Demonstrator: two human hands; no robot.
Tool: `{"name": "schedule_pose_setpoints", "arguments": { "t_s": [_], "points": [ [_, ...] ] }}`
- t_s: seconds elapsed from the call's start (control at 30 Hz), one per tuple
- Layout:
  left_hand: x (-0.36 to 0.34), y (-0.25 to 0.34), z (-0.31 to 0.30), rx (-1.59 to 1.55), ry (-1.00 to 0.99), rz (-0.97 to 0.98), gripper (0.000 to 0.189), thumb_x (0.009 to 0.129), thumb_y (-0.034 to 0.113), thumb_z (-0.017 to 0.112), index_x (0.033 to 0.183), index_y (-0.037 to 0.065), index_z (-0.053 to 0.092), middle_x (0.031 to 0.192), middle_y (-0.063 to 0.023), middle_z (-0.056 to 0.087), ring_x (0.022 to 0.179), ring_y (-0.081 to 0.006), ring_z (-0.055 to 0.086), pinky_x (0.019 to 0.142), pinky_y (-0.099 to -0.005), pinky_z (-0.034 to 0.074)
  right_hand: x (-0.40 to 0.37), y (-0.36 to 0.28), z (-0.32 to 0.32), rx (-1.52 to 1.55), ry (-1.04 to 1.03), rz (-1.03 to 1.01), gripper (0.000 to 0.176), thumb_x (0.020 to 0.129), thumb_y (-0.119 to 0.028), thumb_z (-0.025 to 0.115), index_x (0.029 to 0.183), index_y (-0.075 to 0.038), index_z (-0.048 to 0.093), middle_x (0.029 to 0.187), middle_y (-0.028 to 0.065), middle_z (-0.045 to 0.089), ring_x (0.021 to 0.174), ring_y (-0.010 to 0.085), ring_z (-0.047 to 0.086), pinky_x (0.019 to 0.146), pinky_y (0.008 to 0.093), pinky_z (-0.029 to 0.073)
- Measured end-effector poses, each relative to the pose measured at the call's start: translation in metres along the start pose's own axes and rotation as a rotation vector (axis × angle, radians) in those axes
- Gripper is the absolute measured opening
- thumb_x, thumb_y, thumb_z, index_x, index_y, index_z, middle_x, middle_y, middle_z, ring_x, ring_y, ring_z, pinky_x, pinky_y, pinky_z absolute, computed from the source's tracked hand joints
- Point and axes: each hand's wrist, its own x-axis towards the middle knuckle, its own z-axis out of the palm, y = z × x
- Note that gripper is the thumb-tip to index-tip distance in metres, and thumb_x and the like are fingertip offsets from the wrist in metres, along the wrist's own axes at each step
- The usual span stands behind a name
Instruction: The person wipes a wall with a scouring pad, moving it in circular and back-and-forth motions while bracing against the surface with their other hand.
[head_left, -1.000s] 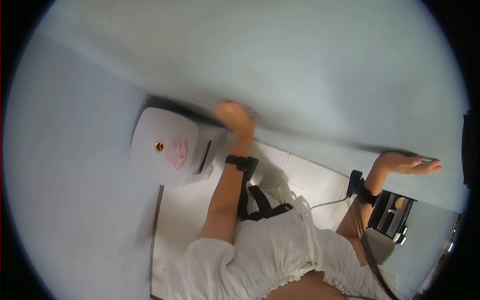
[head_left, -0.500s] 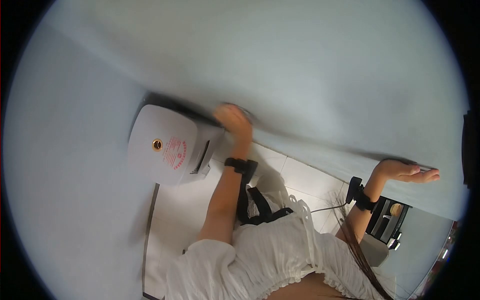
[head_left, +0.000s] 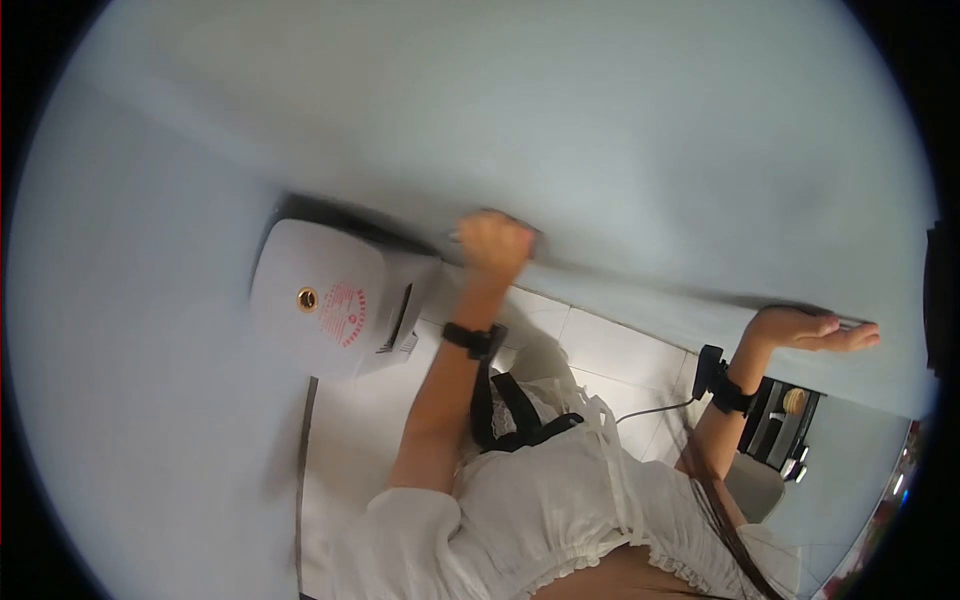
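Note:
My left hand (head_left: 496, 243) is closed in a fist against the pale blue wall (head_left: 640, 160), slightly blurred. A thin dark edge shows beside its knuckles and a small light bit sticks out on its left, but I cannot tell what it holds. Left of it is a white box-shaped appliance (head_left: 290, 260) with red print, a gold ring mark and a dark slot in its side. My right hand (head_left: 800, 329) rests on the same wall further right, fingers stretched out and a thin shadow along its upper edge. Each wrist wears a black strap (head_left: 732, 398) with a small device.
Below lies a light tiled floor (head_left: 615, 335), with a dark strip (head_left: 305, 480) along its left side. A black rack (head_left: 778, 428) with small items stands under my right forearm, near a grey rounded seat-like shape (head_left: 752, 485). A cable (head_left: 655, 411) runs from the right wrist device.
My left hand has shifted right along the wall, away from the white appliance, and now shows as a fist. My right hand stays at nearly the same spot.

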Motion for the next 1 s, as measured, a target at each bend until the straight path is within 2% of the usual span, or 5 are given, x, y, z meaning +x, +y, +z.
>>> {"name": "schedule_pose_setpoints", "arguments": {
  "t_s": [0.27, 0.4, 0.53, 0.7, 1.0],
  "points": [
    [0.152, 0.008, -0.054, -0.170, 0.579, -0.210, 0.013, 0.087, 0.012, 0.046, 0.077, 0.009, 0.040, 0.085, -0.0103, 0.042, 0.079, -0.0264, 0.039, 0.070, -0.0394, 0.031, 0.002, 0.002, 0.000, -0.020, 0.002, 0.011, 0.068, 0.097, -0.050, 0.025, 0.142, 0.000, 0.030, 0.149, 0.0266, 0.019, 0.141, 0.0389, 0.013, 0.113, 0.0519, 0.013],
    [0.070, 0.043, -0.022, -0.159, 0.251, 0.382, 0.020, 0.085, 0.023, 0.054, 0.069, 0.019, 0.042, 0.074, 0.0005, 0.046, 0.065, -0.0191, 0.044, 0.057, -0.0354, 0.032, 0.000, 0.003, 0.001, -0.032, -0.007, 0.014, 0.068, 0.097, -0.050, 0.025, 0.142, 0.000, 0.030, 0.149, 0.0265, 0.019, 0.141, 0.0388, 0.013, 0.113, 0.0519, 0.013],
    [0.055, -0.001, -0.052, 0.054, -0.494, 0.197, 0.016, 0.075, 0.026, 0.062, 0.070, 0.017, 0.049, 0.071, 0.0002, 0.050, 0.064, -0.0190, 0.046, 0.057, -0.0372, 0.031, 0.003, 0.003, 0.000, -0.040, -0.003, 0.017, 0.068, 0.097, -0.050, 0.025, 0.142, 0.000, 0.030, 0.149, 0.0258, 0.019, 0.141, 0.0386, 0.013, 0.113, 0.0519, 0.013],
    [0.167, -0.024, -0.068, -0.132, 0.465, -0.255, 0.030, 0.081, 0.020, 0.059, 0.065, 0.004, 0.039, 0.072, -0.0122, 0.045, 0.068, -0.0289, 0.041, 0.053, -0.0406, 0.028, 0.004, 0.005, 0.000, -0.046, -0.005, 0.004, 0.068, 0.097, -0.050, 0.025, 0.141, 0.002, 0.030, 0.150, 0.0238, 0.020, 0.141, 0.0383, 0.013, 0.114, 0.0520, 0.012],
    [0.088, 0.048, -0.034, -0.140, 0.128, 0.683, 0.036, 0.075, 0.026, 0.069, 0.061, 0.020, 0.037, 0.062, 0.0035, 0.039, 0.057, -0.0148, 0.039, 0.053, -0.0320, 0.027, 0.006, 0.011, -0.003, 0.085, -0.036, -0.004, 0.060, 0.098, -0.036, 0.031, 0.141, 0.006, 0.028, 0.152, 0.0251, 0.010, 0.142, 0.0368, 0.010, 0.114, 0.0482, 0.012]
  ]
}}
